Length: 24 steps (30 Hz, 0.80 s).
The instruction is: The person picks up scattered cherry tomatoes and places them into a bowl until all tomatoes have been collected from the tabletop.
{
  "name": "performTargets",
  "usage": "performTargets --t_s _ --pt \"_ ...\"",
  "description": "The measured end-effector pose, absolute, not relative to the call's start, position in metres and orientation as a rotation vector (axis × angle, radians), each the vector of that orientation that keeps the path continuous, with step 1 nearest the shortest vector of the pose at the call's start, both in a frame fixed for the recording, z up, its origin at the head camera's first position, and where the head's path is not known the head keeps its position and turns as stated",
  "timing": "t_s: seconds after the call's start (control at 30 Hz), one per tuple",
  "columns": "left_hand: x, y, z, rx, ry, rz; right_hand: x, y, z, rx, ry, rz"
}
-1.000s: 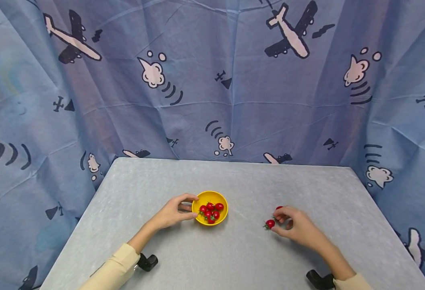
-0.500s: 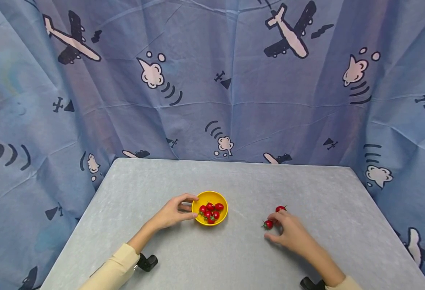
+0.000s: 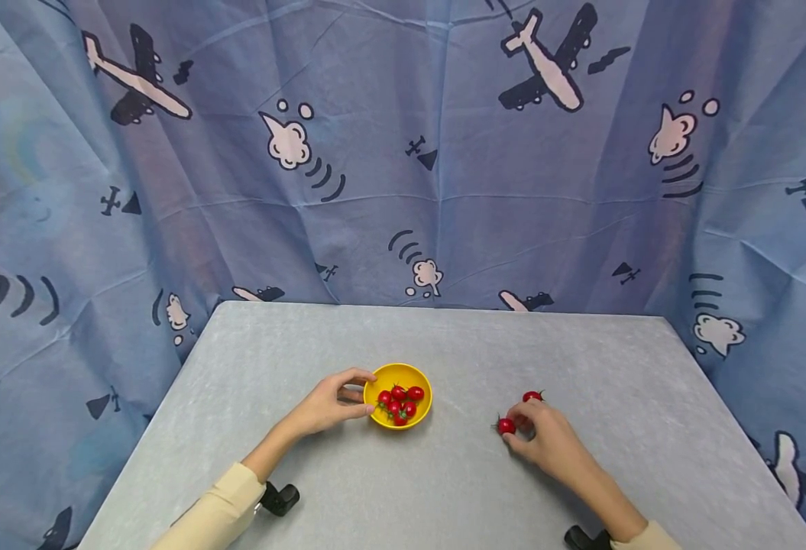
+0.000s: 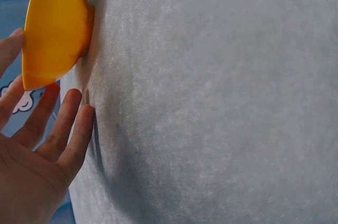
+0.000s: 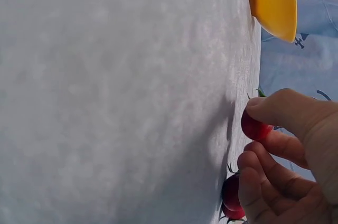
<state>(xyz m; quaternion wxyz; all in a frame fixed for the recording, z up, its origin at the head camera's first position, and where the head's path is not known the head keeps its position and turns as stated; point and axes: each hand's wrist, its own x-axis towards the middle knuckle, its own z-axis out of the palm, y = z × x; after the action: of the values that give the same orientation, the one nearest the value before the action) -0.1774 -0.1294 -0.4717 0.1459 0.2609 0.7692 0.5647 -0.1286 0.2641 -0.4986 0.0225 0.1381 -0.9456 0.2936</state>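
Observation:
My left hand (image 3: 334, 399) holds the left side of a yellow bowl (image 3: 425, 374), thumb and forefinger at its rim. Inside the bowl lie several red cherry tomatoes (image 3: 397, 406) with green stems. In the left wrist view, other fingers spread beside and below the bowl (image 4: 55, 28). Out to the right, my right hand (image 3: 550, 443) pinches a cherry tomato (image 3: 506, 426) between thumb and forefinger, close over the table. In the right wrist view, two more cherry tomatoes (image 5: 231, 192) rest under the curled lower fingers. One loose cherry tomato (image 3: 532, 396) shows beyond the hand in the head view.
The grey table (image 3: 444, 489) reaches back to a blue curtain (image 3: 375, 153) printed with planes and clouds. A black wrist camera (image 3: 280, 498) sits at the left wrist, and another black wrist camera (image 3: 584, 538) at the right.
My right hand has shifted slightly left, and its thumb and forefinger have closed on the nearer cherry tomato. The farther one has come into fuller view. The left hand and bowl stay put.

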Motion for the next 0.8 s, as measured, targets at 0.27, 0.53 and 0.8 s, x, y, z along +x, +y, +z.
performTargets --t_s 0.27,0.53,0.8 --pt "-0.178 -0.13 -0.473 0.765 2.222 1.615 -0.128 0.266 -0.499 0.429 -2.861 1.048" --pt "-0.178 -0.13 -0.472 0.765 2.216 1.624 -0.132 0.268 -0.494 0.454 -2.813 1.208" --pt "-0.183 -0.13 -0.484 0.74 2.208 1.64 -0.144 0.26 -0.489 0.472 -2.78 1.252"
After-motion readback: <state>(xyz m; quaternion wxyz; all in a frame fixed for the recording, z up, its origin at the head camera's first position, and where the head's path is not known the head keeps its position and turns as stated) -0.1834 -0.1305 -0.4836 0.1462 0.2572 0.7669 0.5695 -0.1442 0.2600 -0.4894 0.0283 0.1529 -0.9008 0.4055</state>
